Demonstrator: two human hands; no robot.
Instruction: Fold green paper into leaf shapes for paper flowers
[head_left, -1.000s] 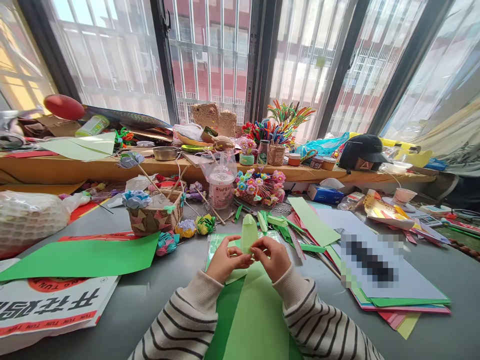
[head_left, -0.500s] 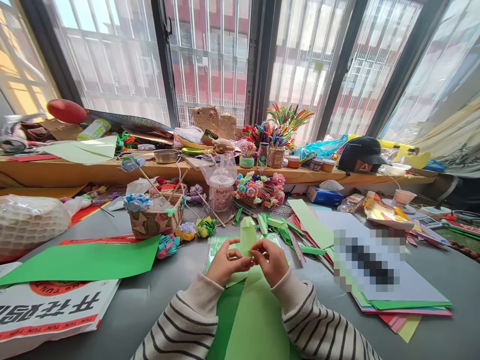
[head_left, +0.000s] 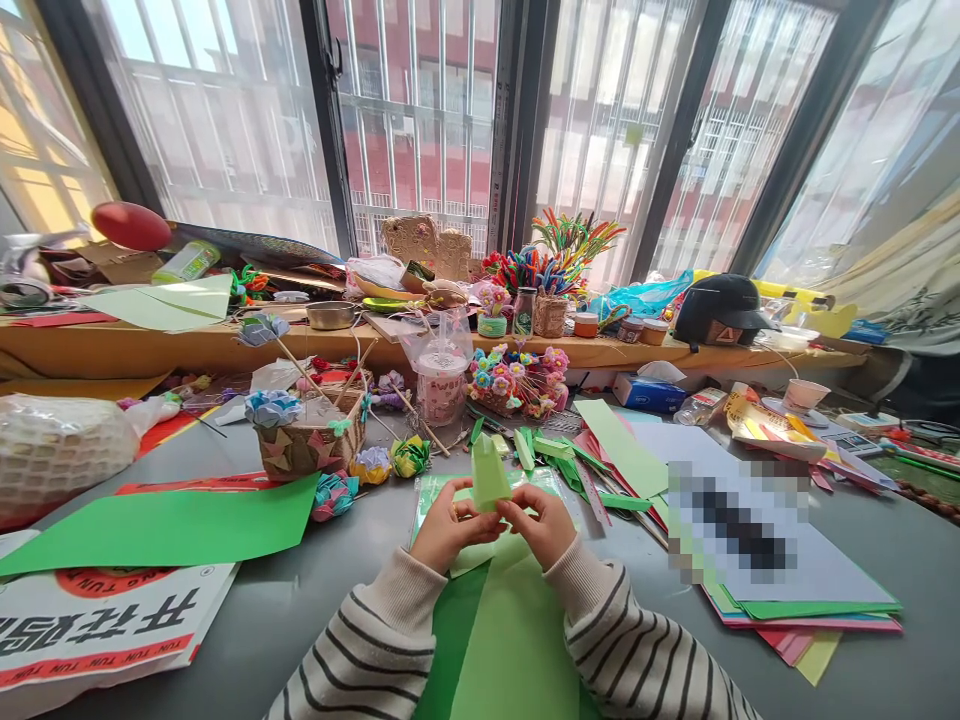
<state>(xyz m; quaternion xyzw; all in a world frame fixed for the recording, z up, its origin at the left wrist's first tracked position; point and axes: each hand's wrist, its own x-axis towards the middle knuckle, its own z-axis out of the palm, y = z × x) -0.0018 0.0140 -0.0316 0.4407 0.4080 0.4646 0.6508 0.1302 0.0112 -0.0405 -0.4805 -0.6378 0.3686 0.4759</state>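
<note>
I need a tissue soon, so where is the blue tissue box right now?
In the head view, the blue tissue box sits right of centre, below the ledge, between the pink flowers and the clear plastic container.

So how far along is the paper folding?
Looks done: the paper flowers beside the basket. In hand: a folded pale green piece, held at its lower end by the left hand and right hand. Seemingly left unfolded: the long pale green sheet below the hands and the bright green sheet to the left.
</note>
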